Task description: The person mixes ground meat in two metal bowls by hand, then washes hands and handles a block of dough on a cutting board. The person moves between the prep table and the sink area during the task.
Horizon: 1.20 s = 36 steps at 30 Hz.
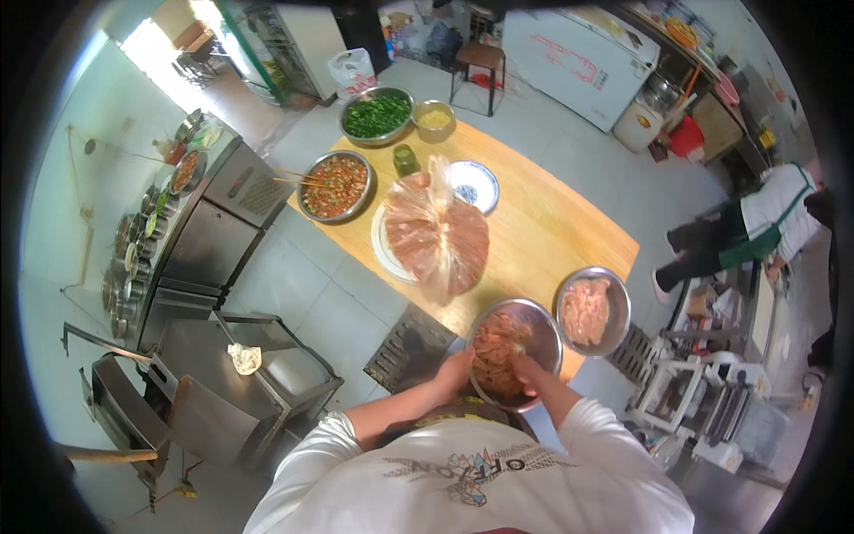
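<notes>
A stainless steel bowl (548,335) with sliced, reddish-brown seasoned meat (495,357) sits at the near end of the wooden table (567,220). My left hand (456,371) grips the bowl's left rim. Inside the bowl, my right hand (527,375) is down in the meat; its fingertips are blurred and partly hidden. Just right of it stands a second steel bowl (622,304) of paler raw meat (586,311). Farther up the table, clear plastic bags of ground meat (437,233) rest over a white plate (385,257).
On the table's far part are bowls of chopped greens (377,115), yellow minced food (434,120) and red chopped mix (337,183) with chopsticks, a green jar (405,160) and a blue-rimmed bowl (482,181). A stool (479,57) and chest freezer (567,60) stand beyond. A person (760,220) works at right.
</notes>
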Motion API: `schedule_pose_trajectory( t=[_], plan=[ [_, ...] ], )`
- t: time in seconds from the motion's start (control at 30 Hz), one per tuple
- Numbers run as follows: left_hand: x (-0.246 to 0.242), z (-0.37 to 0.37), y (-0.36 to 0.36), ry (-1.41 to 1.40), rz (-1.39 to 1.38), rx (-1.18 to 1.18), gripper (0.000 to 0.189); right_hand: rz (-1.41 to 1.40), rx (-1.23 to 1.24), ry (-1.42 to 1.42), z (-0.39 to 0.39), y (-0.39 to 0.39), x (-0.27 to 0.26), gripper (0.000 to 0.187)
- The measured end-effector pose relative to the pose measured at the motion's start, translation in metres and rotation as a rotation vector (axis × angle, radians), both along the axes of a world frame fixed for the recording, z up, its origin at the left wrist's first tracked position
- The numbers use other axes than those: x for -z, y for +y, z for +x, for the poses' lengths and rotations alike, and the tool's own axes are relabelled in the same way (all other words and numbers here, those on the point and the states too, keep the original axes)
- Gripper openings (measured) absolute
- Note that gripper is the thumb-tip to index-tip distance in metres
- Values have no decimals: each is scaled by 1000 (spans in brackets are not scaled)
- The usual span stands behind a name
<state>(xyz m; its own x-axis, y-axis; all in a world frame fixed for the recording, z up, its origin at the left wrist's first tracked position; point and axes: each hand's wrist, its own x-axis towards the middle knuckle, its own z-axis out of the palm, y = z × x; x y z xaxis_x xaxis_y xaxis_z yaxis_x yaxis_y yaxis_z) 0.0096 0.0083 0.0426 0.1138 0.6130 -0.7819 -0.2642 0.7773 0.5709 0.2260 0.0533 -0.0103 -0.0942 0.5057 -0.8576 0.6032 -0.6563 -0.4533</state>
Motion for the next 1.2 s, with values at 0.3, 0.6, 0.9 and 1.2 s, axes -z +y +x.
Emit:
schedule_pose_trajectory(
  t=[0.3,0.6,0.9,1.2],
  plan=[
    [99,-2,-16,118,324,319,35,819,-438,-17,-50,38,-11,42],
    [40,-5,-11,-280,-68,-153,37,504,-593,-18,-34,28,-12,43],
    [6,-6,-10,-292,-124,-188,37,221,-820,62,-43,23,-68,34],
    [22,-1,-9,-230,-146,-140,39,217,-331,324,-33,21,10,41]
  ],
)
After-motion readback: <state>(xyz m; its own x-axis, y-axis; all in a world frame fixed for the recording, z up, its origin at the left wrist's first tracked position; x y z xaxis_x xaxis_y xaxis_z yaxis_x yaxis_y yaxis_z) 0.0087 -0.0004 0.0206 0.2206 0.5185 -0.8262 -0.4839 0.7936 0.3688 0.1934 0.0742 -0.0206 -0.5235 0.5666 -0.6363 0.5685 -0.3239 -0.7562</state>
